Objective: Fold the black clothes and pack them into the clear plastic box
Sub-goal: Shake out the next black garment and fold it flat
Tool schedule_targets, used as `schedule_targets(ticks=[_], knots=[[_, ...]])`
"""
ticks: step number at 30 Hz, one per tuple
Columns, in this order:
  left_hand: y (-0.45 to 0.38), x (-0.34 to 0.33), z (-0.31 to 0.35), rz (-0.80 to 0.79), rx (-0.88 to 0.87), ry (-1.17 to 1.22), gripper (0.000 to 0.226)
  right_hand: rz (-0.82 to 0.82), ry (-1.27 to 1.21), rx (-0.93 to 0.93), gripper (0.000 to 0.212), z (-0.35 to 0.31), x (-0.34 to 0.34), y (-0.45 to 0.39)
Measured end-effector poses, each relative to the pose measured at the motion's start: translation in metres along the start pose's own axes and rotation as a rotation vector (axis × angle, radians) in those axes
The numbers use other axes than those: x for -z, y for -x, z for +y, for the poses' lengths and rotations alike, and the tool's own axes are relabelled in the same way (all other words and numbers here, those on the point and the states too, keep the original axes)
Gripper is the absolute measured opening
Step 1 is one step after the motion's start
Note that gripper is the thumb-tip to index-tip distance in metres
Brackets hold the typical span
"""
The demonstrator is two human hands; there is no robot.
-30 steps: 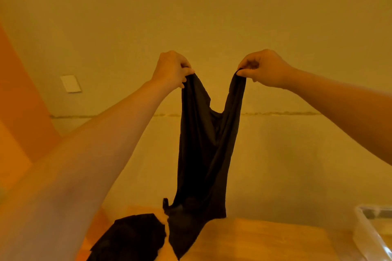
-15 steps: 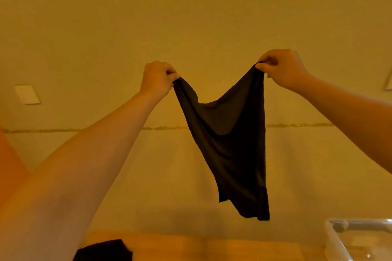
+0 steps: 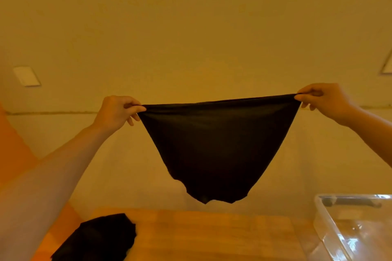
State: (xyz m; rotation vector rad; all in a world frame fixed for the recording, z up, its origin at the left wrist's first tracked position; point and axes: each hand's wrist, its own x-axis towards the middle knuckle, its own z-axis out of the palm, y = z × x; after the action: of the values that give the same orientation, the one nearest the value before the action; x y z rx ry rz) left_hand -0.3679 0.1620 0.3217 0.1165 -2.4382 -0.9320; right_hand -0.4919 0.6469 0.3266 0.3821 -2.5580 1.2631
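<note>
Above the table (image 3: 212, 237), both hands, left (image 3: 118, 112) and right (image 3: 320, 99), now pinch the black garment (image 3: 216, 146) stretched wider.

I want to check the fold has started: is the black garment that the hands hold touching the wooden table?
No, the black garment hangs in the air between the left hand and right hand, its lower edge clearly above the wooden table.

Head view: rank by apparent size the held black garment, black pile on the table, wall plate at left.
1. Held black garment, pinched by left hand and right hand.
2. Black pile, cropped by the frame.
3. Wall plate.
</note>
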Motion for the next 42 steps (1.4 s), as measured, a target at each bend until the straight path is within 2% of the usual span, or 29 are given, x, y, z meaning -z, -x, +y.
schedule_targets(ticks=[4, 15, 17, 19, 20, 23, 26, 29, 34, 42], knots=[[0.039, 0.016, -0.009, -0.063, 0.028, 0.023, 0.003, -0.057, 0.000, -0.016, 0.001, 0.007, -0.002, 0.047], [0.163, 0.041, -0.048, -0.269, -0.169, -0.077, 0.014, -0.125, 0.079, -0.126, 0.017, 0.014, -0.007, 0.208], [0.192, 0.041, -0.058, -0.299, -0.197, -0.089, 0.010, -0.164, 0.085, -0.138, 0.006, 0.010, -0.011, 0.244], [0.222, 0.039, -0.071, -0.320, -0.246, -0.129, 0.007, -0.182, 0.157, -0.138, 0.010, 0.010, -0.018, 0.279], [0.239, 0.036, -0.079, -0.321, -0.291, -0.160, 0.007, -0.199, 0.203, -0.125, 0.004, 0.011, -0.021, 0.296], [0.291, 0.028, -0.100, -0.342, -0.403, -0.236, 0.014, -0.222, 0.325, -0.089, 0.025, 0.025, -0.035, 0.341], [0.339, 0.018, -0.121, -0.384, -0.474, -0.277, 0.018, -0.292, 0.345, -0.075, 0.023, 0.041, -0.050, 0.386], [0.378, 0.005, -0.138, -0.442, -0.460, -0.293, 0.018, -0.315, 0.356, -0.090, 0.031, 0.065, -0.066, 0.418], [0.418, -0.011, -0.149, -0.508, -0.414, -0.340, 0.016, -0.386, 0.415, -0.073, 0.019, 0.092, -0.084, 0.455], [0.466, -0.022, -0.139, -0.552, -0.414, -0.464, 0.034, -0.460, 0.502, 0.100, 0.017, 0.125, -0.095, 0.490]])
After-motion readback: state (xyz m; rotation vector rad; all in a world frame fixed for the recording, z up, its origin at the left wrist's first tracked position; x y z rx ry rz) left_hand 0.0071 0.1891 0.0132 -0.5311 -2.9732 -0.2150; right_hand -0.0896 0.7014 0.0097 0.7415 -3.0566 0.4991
